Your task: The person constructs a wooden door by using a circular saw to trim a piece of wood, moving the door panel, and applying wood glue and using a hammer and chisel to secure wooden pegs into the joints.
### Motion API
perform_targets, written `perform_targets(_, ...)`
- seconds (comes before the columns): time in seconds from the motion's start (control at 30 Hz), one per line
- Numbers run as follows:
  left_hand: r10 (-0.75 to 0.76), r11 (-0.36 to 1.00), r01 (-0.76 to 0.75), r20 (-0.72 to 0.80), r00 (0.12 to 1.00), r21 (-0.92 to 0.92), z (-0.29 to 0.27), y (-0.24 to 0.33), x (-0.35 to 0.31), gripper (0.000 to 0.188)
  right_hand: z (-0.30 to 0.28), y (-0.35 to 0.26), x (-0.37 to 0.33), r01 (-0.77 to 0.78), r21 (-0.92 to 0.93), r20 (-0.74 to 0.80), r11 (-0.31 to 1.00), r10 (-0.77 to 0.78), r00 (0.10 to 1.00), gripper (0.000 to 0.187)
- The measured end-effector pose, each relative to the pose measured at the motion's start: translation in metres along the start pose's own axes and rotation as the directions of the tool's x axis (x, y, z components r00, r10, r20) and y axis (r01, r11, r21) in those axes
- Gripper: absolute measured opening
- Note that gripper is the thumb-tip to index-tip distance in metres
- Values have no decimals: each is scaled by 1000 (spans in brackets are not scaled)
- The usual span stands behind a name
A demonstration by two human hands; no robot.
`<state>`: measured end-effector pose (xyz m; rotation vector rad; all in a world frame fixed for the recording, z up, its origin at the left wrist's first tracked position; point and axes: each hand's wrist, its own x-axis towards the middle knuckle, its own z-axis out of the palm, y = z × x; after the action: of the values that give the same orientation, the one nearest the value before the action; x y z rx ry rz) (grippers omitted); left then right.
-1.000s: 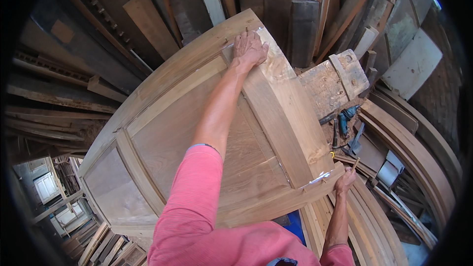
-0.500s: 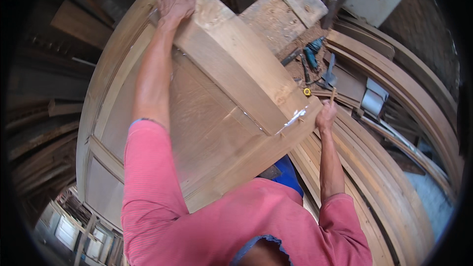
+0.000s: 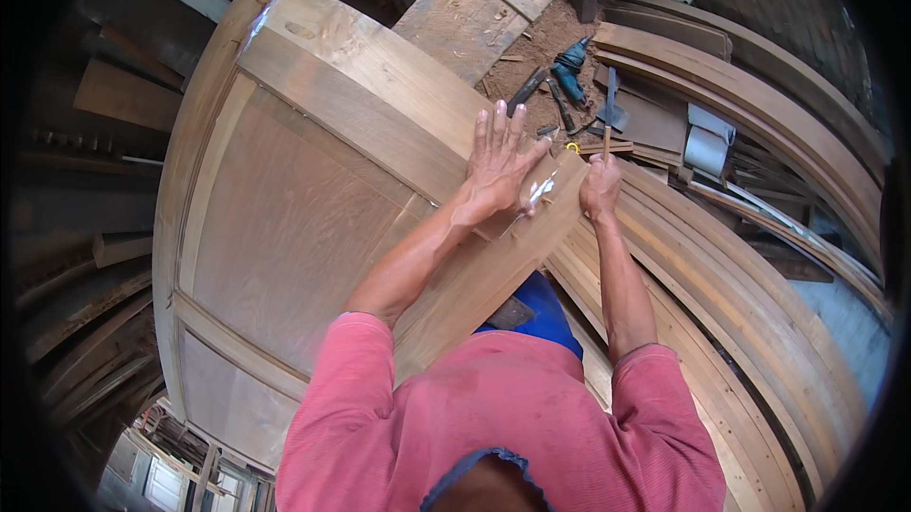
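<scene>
A large panelled wooden door (image 3: 275, 189) lies tilted across my front. My left hand (image 3: 497, 168) rests flat near its right corner, fingers spread over the wood. White glue-like smears (image 3: 541, 189) show along the joint beside that hand, and another white streak (image 3: 264, 17) marks the far left corner. Small pegs stick out of the edge rail (image 3: 508, 256). My right hand (image 3: 600, 187) is closed at the door's right end, with a thin wooden stick (image 3: 607, 140) rising out of the fist. Whether that hand also grips the door's edge cannot be made out.
Beyond the corner lie a teal power drill (image 3: 570, 71), dark hand tools (image 3: 528, 90) and a yellow ring-shaped item (image 3: 572, 148) among wood shavings. A rough plank board (image 3: 474, 18) stands farther back. Long boards (image 3: 721, 275) run along the right; stacked timber (image 3: 85, 303) lines the left.
My left hand has come from the door's far left corner to its right corner, fingers now spread. My right hand stays at the door's end with the stick.
</scene>
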<state>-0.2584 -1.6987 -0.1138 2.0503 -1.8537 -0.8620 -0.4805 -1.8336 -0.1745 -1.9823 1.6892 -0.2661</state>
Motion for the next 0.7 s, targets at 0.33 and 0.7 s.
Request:
perform_targets(0.33,-140,989,137,57,989,47,0,15,42,77,-3,-6,-1,-68,93,-2,993,69,998,32)
perform_targets(0.7,-95,994,91,64,993,67,-5,21,53,63,-5,-8,0,-63,105,41,992,59,997,35)
